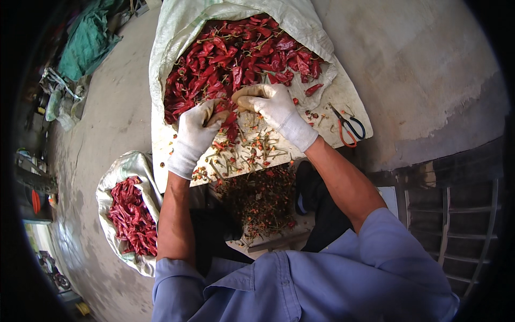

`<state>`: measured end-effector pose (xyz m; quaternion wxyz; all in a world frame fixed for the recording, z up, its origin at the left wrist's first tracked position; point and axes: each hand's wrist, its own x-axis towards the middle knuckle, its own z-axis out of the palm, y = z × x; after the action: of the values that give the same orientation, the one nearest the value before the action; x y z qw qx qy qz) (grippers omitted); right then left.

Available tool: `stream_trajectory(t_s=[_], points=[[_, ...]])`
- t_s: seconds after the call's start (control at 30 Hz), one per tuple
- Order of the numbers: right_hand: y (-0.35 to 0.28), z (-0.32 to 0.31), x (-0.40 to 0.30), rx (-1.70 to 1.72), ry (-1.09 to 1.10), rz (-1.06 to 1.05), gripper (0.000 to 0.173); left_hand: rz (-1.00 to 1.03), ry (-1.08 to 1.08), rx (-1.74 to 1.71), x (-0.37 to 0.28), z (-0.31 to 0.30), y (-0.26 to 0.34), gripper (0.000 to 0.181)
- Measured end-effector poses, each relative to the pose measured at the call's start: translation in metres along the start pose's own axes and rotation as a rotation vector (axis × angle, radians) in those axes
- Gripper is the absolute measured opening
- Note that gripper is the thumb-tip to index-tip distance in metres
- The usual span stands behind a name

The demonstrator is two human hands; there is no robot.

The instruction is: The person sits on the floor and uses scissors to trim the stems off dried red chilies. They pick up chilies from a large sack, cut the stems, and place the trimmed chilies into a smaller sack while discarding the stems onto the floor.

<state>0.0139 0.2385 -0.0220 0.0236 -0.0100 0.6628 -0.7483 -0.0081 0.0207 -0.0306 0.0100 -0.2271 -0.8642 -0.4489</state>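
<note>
My left hand, in a white knit glove with brown-stained fingers, is closed around red dried chili peppers whose ends hang below the fingers. Just to its right is my right hand, gloved alike, with thumb and forefinger pinched together; whether something small is between them cannot be made out. Both hands are over the near edge of a heap of red chilies spilling from a white woven sack. Cut stems and caps are scattered on the pale board beneath my wrists.
Scissors with one orange and one dark blue handle lie at the board's right edge. At lower left a second woven sack holds chilies. Stem waste is piled on the floor between my legs. Green sheeting lies at upper left.
</note>
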Motion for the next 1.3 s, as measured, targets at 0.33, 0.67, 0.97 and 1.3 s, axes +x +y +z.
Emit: stream_trajectory(t_s=[0.33, 0.67, 0.97, 1.3], points=[[0.007, 0.025, -0.009, -0.6, 0.056, -0.39, 0.019, 0.252, 0.022, 0.442, -0.007, 0.0, -0.008, 0.024], [0.059, -0.005, 0.023, -0.314, 0.058, -0.087, 0.014, 0.203, -0.121, 0.527, -0.01, -0.007, 0.014, 0.016], [0.095, 0.005, 0.032, -1.109, -0.101, -0.27, 0.017, 0.102, 0.168, -0.101, -0.014, -0.027, -0.004, 0.037], [0.091, 0.028, 0.032, -1.439, -0.339, -0.154, 0.036, -0.027, 0.381, -0.224, -0.006, -0.062, -0.045, 0.041]])
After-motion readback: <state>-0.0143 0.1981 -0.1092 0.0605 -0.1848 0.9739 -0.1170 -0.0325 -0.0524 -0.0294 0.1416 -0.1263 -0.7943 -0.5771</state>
